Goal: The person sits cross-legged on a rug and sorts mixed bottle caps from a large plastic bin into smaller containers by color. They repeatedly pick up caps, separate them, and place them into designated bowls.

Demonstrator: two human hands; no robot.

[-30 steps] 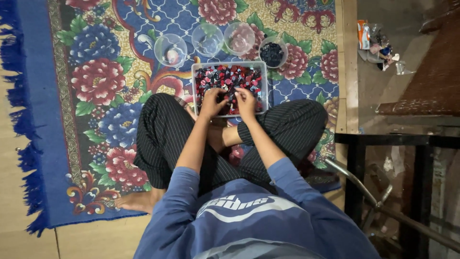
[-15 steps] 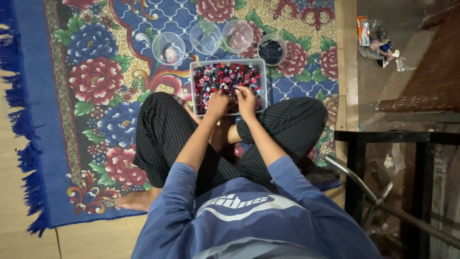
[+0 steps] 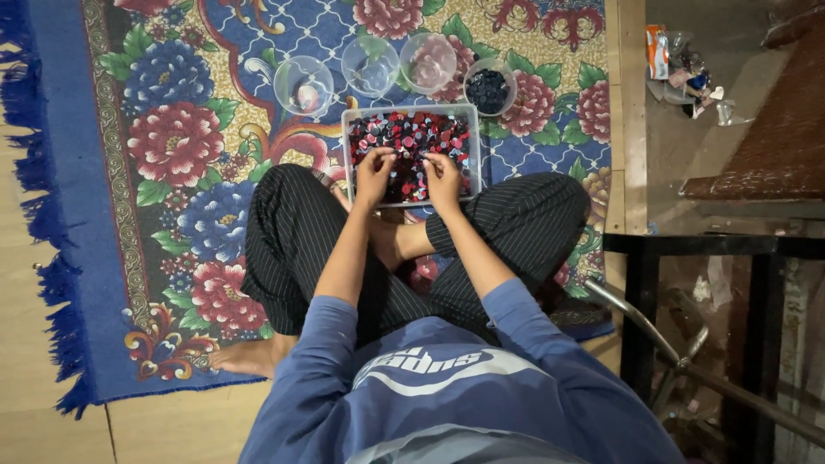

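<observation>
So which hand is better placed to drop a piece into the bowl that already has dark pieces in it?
Probably the right hand. It rests in the right half of the tray, and the dark-filled bowl sits just past the tray's far right corner. The left hand would have to cross over the right.

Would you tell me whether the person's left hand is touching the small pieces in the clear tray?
Touching: in the head view the left hand rests fingers-down on the red and dark pieces in the clear tray.

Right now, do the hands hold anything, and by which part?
It cannot be told: left hand and right hand rest in the tray on small pieces, fingertips hidden.
</observation>
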